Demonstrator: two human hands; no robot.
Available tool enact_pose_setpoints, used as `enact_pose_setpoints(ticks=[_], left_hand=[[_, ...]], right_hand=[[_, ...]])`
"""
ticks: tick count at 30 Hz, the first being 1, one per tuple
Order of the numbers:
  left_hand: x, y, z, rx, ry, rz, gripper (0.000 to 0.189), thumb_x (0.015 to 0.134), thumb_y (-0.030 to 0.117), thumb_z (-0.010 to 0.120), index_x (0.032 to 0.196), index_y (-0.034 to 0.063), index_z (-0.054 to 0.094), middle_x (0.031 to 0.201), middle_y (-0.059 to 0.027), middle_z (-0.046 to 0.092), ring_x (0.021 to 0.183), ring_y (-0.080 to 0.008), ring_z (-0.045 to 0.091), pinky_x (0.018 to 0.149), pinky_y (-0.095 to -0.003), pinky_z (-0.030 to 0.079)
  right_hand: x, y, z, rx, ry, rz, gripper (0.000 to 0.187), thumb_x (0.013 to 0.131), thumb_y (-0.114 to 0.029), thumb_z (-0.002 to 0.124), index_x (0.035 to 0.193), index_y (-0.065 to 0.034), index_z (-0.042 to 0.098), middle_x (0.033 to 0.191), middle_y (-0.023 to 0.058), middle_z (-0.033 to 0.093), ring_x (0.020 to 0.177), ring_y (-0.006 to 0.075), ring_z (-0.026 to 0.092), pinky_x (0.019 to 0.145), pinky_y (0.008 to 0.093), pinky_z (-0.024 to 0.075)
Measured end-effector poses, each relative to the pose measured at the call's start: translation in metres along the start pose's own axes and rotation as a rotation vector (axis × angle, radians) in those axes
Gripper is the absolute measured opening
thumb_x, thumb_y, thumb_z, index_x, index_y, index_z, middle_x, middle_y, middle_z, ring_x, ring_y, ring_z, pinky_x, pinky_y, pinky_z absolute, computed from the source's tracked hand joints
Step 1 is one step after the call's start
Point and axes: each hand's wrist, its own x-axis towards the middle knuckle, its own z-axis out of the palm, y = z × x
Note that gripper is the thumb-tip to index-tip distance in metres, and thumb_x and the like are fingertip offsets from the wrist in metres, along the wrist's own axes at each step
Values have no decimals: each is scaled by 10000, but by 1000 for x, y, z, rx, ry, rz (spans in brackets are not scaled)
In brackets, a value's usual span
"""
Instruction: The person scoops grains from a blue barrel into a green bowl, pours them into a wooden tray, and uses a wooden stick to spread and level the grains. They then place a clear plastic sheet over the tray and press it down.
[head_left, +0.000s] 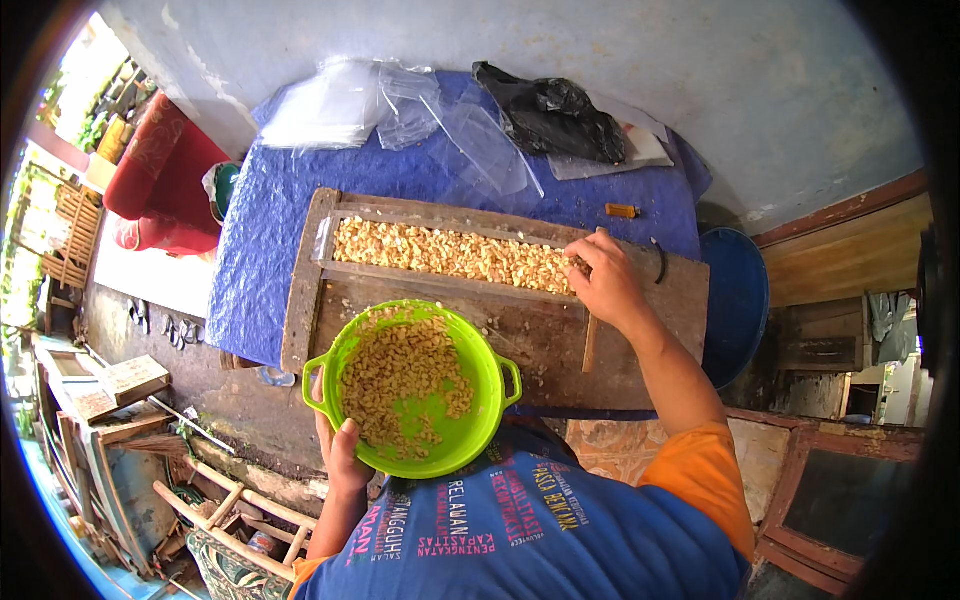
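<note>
My left hand (343, 454) grips a lime-green plastic basin (491, 442) by its left side, with the thumb on the rim and the fingers hidden beneath. Inside are pale split beans (405, 360), with bare green showing at the lower middle. On a wooden board (465, 322), more beans (442, 251) fill a long strip on clear plastic sheeting (324, 238) between low wooden edges. My right hand (604, 274) reaches to the right end of this strip, fingers bent and touching the beans. Whether it holds any is hidden. A thin wooden stick (590, 341) lies just below that hand.
The board rests on a blue tarp (255, 247). Along the wall lie clear plastic bags (330, 105) and a black plastic bag (551, 112). An orange lighter-like object (621, 211) is beyond my right hand. A blue drum (731, 307) stands right, a red armchair (169, 180) left.
</note>
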Motion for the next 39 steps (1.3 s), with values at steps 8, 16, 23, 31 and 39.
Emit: enact_pose_setpoints(ticks=[8,16,23,31,39], left_hand=[[1,1,0,1,-27,-14,1010,835,454,698,1649,38,268,1559,-182,446,1425,-320,473,1188,-482,389],[1,1,-2,34,-45,-6,1037,838,472,681,1654,2,247,1581,-193,408,1451,-311,429,1203,-474,350],[0,-1,-1,23,-16,-33,1037,825,456,668,1659,7,244,1578,-183,413,1438,-308,437,1198,-468,352],[0,-5,-3,21,-26,10,993,851,439,691,1662,61,261,1573,-169,450,1432,-327,485,1183,-494,411],[-2,-7,-3,-24,-17,-12,991,848,440,698,1660,68,267,1571,-169,449,1428,-328,487,1180,-496,415]], right_hand=[[-6,7,-6,-6,28,17,196,879,-23,668,1055,-75,737,1059,132,658,1048,362,662,913,475,546],[-15,13,-13,-62,29,83,275,865,51,592,1067,-61,741,1073,148,672,1035,375,667,913,468,546],[-26,10,-23,-29,-2,42,253,860,57,602,1030,-43,761,1085,149,677,1028,363,677,910,468,549],[-36,1,-24,-43,-92,55,231,860,65,607,985,-44,768,1092,134,676,1052,354,669,938,454,549],[-26,6,-17,-72,59,73,240,841,79,623,1003,-32,760,1135,137,656,1116,356,644,976,453,535]])
